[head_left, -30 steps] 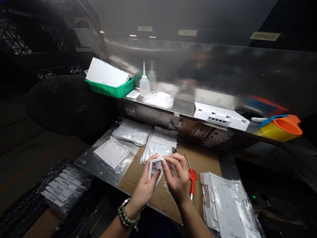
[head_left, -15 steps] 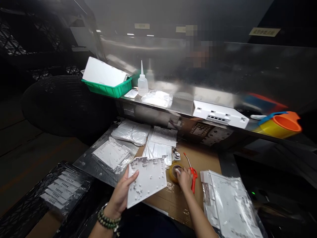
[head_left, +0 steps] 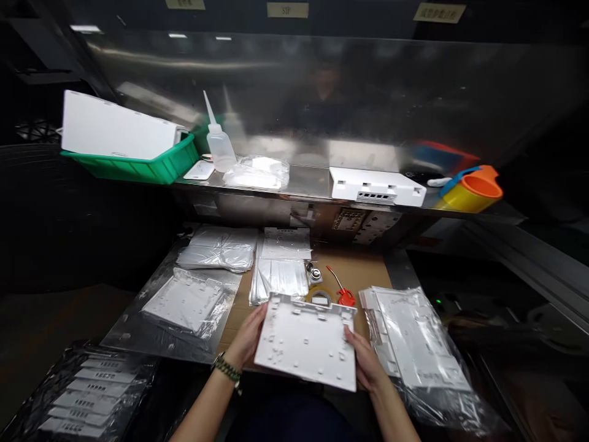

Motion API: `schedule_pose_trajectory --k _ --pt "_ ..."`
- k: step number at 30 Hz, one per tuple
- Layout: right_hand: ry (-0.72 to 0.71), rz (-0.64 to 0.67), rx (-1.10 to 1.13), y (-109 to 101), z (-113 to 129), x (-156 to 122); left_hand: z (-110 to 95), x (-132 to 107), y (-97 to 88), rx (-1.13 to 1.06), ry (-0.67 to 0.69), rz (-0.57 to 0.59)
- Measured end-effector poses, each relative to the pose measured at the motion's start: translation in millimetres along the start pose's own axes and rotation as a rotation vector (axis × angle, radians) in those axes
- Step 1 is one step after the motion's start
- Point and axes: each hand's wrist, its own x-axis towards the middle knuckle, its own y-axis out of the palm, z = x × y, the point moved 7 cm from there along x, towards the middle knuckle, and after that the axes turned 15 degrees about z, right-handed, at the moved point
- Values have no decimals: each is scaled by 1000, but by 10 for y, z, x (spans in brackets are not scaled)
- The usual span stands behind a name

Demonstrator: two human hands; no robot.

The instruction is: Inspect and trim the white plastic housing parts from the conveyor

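Observation:
I hold a flat white plastic panel [head_left: 307, 341] level in front of me, its inner side up with small pegs and clips showing. My left hand [head_left: 247, 338], with a bead bracelet at the wrist, grips its left edge. My right hand [head_left: 363, 362] grips the right edge, fingers underneath. The panel hovers above a brown cardboard sheet [head_left: 356, 274] on the bench. Just beyond its far edge lie a roll of tape [head_left: 320, 298] and a red air blow gun [head_left: 341, 291].
Bagged white panels lie at the left [head_left: 184, 302], at the right [head_left: 414, 337] and behind [head_left: 280, 270]. A raised steel shelf [head_left: 304, 182] carries a green bin [head_left: 138, 164], a squeeze bottle [head_left: 217, 139], a white device [head_left: 376, 187] and an orange cup [head_left: 473, 190]. Labelled bags lie lower left [head_left: 78, 393].
My right hand left the tape roll and took the panel's right edge. The panel went from tilted in my left hand to level between both hands. The view shifted left and down.

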Motion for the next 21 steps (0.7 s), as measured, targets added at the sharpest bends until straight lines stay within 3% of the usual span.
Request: schedule_pose_trajectory --k 2,5,7,14,21 --pt "95 -90 250 -250 -129 -187 54 383 -76 138 30 -41" --pt "-20 -295 358 -581 -106 -471 122 845 -182 390 61 -33" --pt "-115 -387 398 -649 -48 -639 155 1029 -232 538 75 21" --pt "-344 -530 427 -413 202 -983 203 1241 -457 852 56 105" --pt "-428 -595 408 -235 159 -1129 199 1520 -693 921 -28 87"
